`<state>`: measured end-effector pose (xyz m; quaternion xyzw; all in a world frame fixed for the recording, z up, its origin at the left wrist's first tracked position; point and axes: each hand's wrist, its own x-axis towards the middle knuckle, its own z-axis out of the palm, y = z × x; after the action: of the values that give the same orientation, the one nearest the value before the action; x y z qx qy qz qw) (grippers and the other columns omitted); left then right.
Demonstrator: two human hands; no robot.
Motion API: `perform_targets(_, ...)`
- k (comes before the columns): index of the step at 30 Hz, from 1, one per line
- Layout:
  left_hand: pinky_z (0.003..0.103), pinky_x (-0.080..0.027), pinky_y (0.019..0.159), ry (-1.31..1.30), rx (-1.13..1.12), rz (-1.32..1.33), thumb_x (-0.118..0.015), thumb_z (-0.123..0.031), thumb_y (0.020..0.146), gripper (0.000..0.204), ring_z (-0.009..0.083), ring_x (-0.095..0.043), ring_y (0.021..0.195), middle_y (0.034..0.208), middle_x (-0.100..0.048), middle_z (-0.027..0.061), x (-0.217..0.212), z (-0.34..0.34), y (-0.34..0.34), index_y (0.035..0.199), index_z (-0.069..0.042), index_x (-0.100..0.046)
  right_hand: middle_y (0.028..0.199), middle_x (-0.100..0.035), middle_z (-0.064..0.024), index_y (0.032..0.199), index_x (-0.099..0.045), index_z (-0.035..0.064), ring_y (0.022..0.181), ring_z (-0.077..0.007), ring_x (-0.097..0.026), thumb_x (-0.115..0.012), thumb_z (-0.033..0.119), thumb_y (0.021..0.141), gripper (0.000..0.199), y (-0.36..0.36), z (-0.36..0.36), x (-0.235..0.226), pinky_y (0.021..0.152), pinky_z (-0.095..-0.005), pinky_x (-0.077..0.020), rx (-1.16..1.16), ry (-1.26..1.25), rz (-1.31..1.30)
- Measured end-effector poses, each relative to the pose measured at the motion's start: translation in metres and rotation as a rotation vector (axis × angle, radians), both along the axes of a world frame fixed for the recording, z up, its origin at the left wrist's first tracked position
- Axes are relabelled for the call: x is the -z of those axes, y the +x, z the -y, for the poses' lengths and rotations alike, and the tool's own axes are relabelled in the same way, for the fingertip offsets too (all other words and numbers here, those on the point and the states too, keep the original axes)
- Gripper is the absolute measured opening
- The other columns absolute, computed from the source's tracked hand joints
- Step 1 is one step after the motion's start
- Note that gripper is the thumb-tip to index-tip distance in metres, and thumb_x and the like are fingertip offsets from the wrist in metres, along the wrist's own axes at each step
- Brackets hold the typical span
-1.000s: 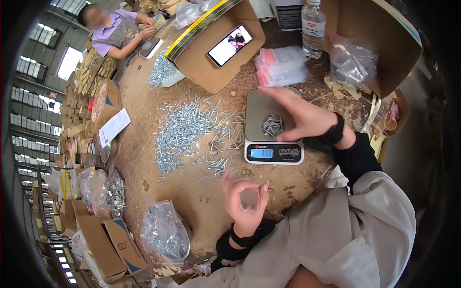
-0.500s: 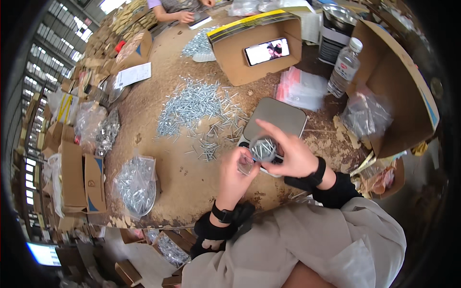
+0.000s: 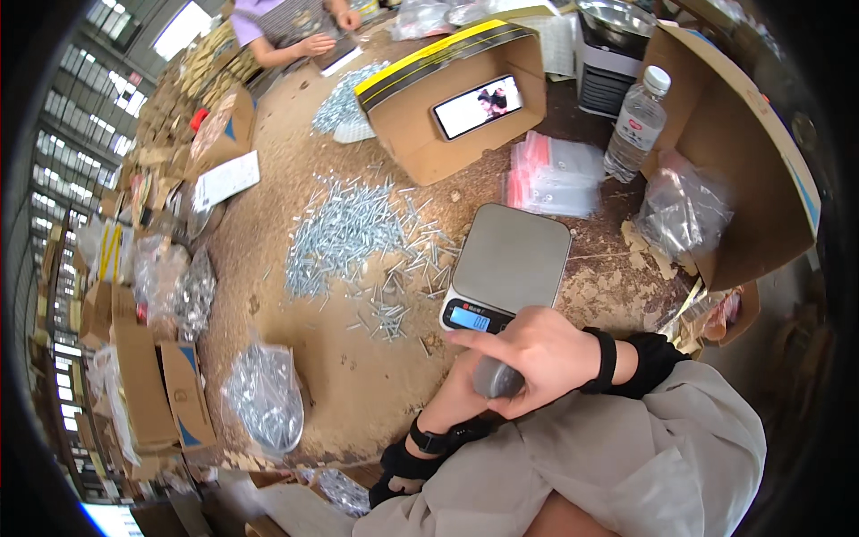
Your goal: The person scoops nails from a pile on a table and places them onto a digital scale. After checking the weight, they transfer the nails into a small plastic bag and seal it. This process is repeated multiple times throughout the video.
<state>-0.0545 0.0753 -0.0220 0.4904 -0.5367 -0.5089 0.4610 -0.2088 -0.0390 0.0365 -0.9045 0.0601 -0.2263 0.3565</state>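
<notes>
My right hand (image 3: 546,358) grips a small grey cup (image 3: 497,378), which is tipped so that its base faces up and its mouth is out of sight. Close beneath it is my left hand (image 3: 458,394), its fingers hidden behind the cup and the right hand. Just beyond both hands sits a digital scale (image 3: 510,259) with a bare metal plate and a lit blue display. Left of the scale, a loose pile of silver screws (image 3: 344,234) spreads over the worn table (image 3: 358,380). Whatever is under the cup cannot be seen.
A clear bag of screws (image 3: 266,398) lies at the left. Flat zip bags (image 3: 555,174), a water bottle (image 3: 637,125) and an open carton (image 3: 761,152) are at right. A phone (image 3: 479,107) leans inside a box (image 3: 403,143). Across the table a co-worker's hand (image 3: 315,45) shows.
Both hands have drawn back from the scale toward my body. The cup, whose screws showed at its mouth, is now tipped over. The clear plastic at my left fingers is no longer visible.
</notes>
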Motion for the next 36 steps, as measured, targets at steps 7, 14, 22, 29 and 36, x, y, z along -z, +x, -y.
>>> perform_targets(7, 0.036, -0.048, 0.094, 0.077, 0.016, -0.122, -0.079, -0.013, 0.075, 0.061, 0.022, -0.06, 0.112, 0.119, -0.062, 0.0115, 0.001, -0.01, 0.009, 0.128, 0.0, -0.051, 0.057, -0.056, -0.013, 0.144, -0.041, 0.004, 0.052, -0.0341, -0.059, -0.073, 0.036, 0.075, 0.083, 0.009, 0.005, -0.007, 0.048, -0.041, -0.0456, -0.043, 0.124, -0.057)
perform_targets(14, 0.032, -0.047, 0.096, 0.001, 0.001, -0.212, -0.078, -0.005, 0.078, 0.058, 0.0163, -0.061, 0.111, 0.12, -0.063, 0.0069, -0.011, -0.008, 0.007, 0.13, -0.001, -0.052, 0.079, -0.066, -0.0134, 0.15, -0.032, 0.002, 0.067, -0.0361, -0.064, -0.069, 0.032, 0.077, 0.087, 0.007, 0.02, -0.003, 0.062, -0.0385, -0.0512, -0.177, 0.336, -0.072)
perform_targets(22, 0.033, -0.049, 0.091, -0.048, -0.023, -0.128, -0.079, -0.009, 0.079, 0.043, 0.0167, -0.062, 0.107, 0.117, -0.064, 0.008, 0.001, -0.009, 0.009, 0.117, -0.003, -0.059, 0.102, -0.069, -0.0144, 0.152, -0.028, 0.0001, 0.087, -0.0307, -0.069, -0.067, 0.04, 0.081, 0.09, 0.005, 0.023, -0.002, 0.079, -0.0337, -0.0514, -0.288, 0.588, -0.083)
perform_targets(29, 0.027, -0.045, 0.075, -0.169, -0.056, -0.168, -0.079, 0.002, 0.075, 0.029, 0.013, -0.056, 0.08, 0.086, -0.056, 0.0028, -0.005, -0.003, 0.004, 0.084, -0.007, -0.053, 0.103, -0.062, -0.0125, 0.147, -0.03, -0.0103, 0.098, -0.0195, -0.06, -0.066, 0.048, 0.078, 0.097, -0.002, 0.025, -0.001, 0.089, -0.0319, -0.0446, -0.245, 1.086, 0.119)
perform_targets(36, 0.026, -0.044, 0.074, -0.266, -0.077, -0.302, -0.076, 0.006, 0.076, 0.039, 0.0124, -0.054, 0.082, 0.09, -0.055, 0.004, 0.002, -0.008, 0.003, 0.101, -0.007, -0.05, 0.124, -0.058, -0.0183, 0.139, -0.048, 0.006, 0.119, -0.0382, -0.053, -0.075, 0.016, 0.069, 0.076, -0.001, 0.065, 0.022, 0.103, -0.0444, -0.0409, 0.246, -0.119, -0.187)
